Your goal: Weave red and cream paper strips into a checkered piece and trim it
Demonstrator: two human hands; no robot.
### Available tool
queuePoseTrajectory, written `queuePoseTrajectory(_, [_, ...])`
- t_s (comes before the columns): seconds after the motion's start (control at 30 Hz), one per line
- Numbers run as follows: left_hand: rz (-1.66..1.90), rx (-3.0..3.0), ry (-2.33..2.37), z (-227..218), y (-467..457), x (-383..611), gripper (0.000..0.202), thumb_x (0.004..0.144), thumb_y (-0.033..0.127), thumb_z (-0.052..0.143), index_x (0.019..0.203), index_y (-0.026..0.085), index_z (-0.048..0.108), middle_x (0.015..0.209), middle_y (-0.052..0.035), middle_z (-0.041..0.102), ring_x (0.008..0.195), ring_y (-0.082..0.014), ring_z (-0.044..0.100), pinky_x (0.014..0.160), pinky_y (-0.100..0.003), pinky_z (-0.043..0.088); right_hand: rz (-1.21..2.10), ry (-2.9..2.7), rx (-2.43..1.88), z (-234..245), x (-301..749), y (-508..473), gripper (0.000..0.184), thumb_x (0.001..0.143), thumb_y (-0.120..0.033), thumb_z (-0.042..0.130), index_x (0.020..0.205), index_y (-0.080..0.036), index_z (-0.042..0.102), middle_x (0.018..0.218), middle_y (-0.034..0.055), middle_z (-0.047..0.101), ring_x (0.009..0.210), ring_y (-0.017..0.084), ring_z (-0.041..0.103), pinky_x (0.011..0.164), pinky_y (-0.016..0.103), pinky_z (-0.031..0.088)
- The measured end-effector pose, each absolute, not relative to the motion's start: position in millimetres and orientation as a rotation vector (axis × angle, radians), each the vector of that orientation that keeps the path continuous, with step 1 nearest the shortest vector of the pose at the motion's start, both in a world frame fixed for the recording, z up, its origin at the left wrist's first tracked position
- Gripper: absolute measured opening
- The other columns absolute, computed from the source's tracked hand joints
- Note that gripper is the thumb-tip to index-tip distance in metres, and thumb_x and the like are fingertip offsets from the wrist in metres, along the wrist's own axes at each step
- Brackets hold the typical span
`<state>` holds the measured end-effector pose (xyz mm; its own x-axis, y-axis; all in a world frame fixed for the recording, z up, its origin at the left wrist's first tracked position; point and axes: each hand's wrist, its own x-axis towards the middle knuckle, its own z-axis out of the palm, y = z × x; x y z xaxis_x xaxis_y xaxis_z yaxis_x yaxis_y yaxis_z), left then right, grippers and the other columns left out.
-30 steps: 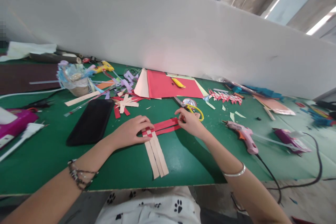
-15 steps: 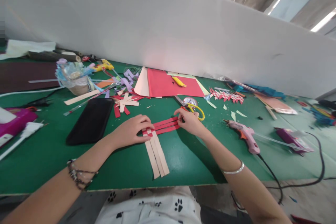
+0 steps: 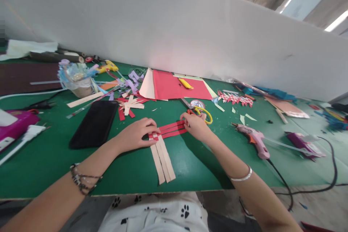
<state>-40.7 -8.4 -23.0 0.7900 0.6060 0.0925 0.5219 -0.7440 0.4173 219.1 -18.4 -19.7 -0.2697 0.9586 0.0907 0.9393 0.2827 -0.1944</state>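
Observation:
Red paper strips [image 3: 171, 129] run to the right from a small woven checker patch, and cream paper strips [image 3: 163, 159] hang from it toward the table's front edge. At the patch's left side, my left hand [image 3: 140, 133] grips the weave between thumb and fingers, hiding part of it. My right hand [image 3: 195, 125] pinches the right ends of the red strips, its fingertips close together. Just behind that hand lie scissors [image 3: 205, 114] with yellow and red handles, partly covered by it.
Left of my left hand lies a black phone [image 3: 94, 125]. A pink glue gun [image 3: 255, 139] with its cord rests at right. Behind are red paper sheets [image 3: 168, 85] with a yellow cutter [image 3: 186, 83], loose strips [image 3: 130, 106] and a woven red-and-white piece [image 3: 235, 98].
Almost nothing differs. Both hands keep their hold on the woven strips in the same place; the view has shifted very slightly.

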Motion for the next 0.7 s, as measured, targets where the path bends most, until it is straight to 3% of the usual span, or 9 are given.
queuePoseTrajectory(0.23, [0.308, 2.628, 0.848, -23.6, -8.2, -41.6, 0.029, 0.086, 0.041, 0.049, 0.106, 0.024, 0.061, 0.107, -0.0055, 0.053, 0.099, -0.021, 0.05, 0.086, -0.031, 0.038, 0.107, -2.325, -1.817, -16.7, 224.1, -18.4, 0.028, 0.069, -0.006, 0.049, 0.093, -0.019, 0.057, 0.074, 0.0019, 0.064, 0.073, 0.018, 0.054, 0.067, 0.03, 0.018])
queuePoseTrajectory(0.4, [0.344, 2.67, 0.826, -21.5, -9.5, -41.1, 0.027, 0.086, 0.039, 0.05, 0.104, 0.023, 0.062, 0.107, -0.0057, 0.054, 0.097, -0.0209, 0.051, 0.083, -0.031, 0.039, 0.012, -2.146, -1.835, -11.4, 230.2, -21.8, 0.025, 0.075, -0.006, 0.043, 0.09, -0.019, 0.059, 0.085, 0.0022, 0.065, 0.079, 0.017, 0.056, 0.07, 0.032, 0.019])
queuePoseTrajectory(0.53, [0.392, 2.771, 0.754, -18.9, -11.8, -39.4, 0.024, 0.088, 0.034, 0.047, 0.099, 0.022, 0.064, 0.106, -0.0064, 0.056, 0.094, -0.0203, 0.052, 0.082, -0.031, 0.039, -0.086, -2.121, -1.622, -7.2, 225.8, -35.3, 0.024, 0.083, -0.011, 0.041, 0.087, -0.021, 0.062, 0.09, 0.0012, 0.065, 0.085, 0.015, 0.055, 0.077, 0.033, 0.02])
queuePoseTrajectory(0.7, [0.427, 2.895, 0.658, -21.5, -14.8, -37.8, 0.028, 0.092, 0.03, 0.039, 0.103, 0.021, 0.063, 0.103, -0.006, 0.062, 0.091, -0.0177, 0.057, 0.078, -0.029, 0.041, -0.107, -2.497, -1.256, -7.2, 208.4, -54.1, 0.027, 0.09, -0.015, 0.037, 0.1, -0.021, 0.061, 0.093, 0.0037, 0.062, 0.084, 0.014, 0.052, 0.08, 0.034, 0.022])
